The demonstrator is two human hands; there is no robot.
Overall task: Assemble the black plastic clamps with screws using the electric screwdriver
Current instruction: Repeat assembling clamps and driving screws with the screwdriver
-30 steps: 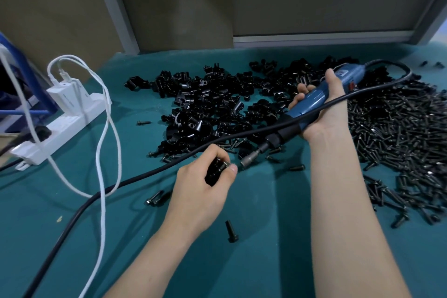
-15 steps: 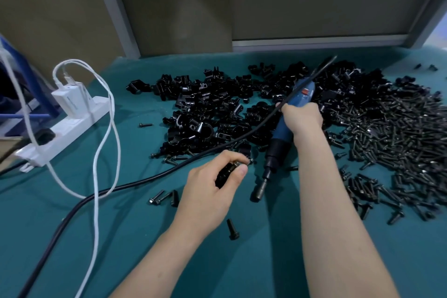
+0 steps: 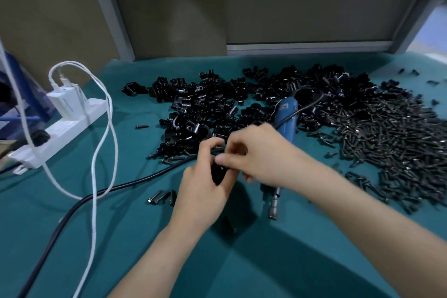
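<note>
My left hand (image 3: 203, 191) grips a black plastic clamp (image 3: 217, 173) just above the green mat. My right hand (image 3: 261, 155) reaches across from the right and pinches the top of the same clamp; blur hides whether a screw is between its fingertips. The blue electric screwdriver (image 3: 286, 116) lies on the mat behind my right hand, its metal tip (image 3: 274, 205) pointing toward me. A big heap of black clamps (image 3: 205, 104) lies behind my hands. A wide heap of black screws (image 3: 387, 140) spreads to the right.
The screwdriver's black cord (image 3: 121, 186) runs left across the mat and off the near edge. A white power strip (image 3: 60, 128) with a charger and looping white cable (image 3: 101, 152) sits at left. A few loose screws (image 3: 159, 197) lie left of my left hand. Panels wall the back.
My right hand has laid the screwdriver down on the mat and moved left onto the clamp held in my left hand. The left hand has stayed roughly in place.
</note>
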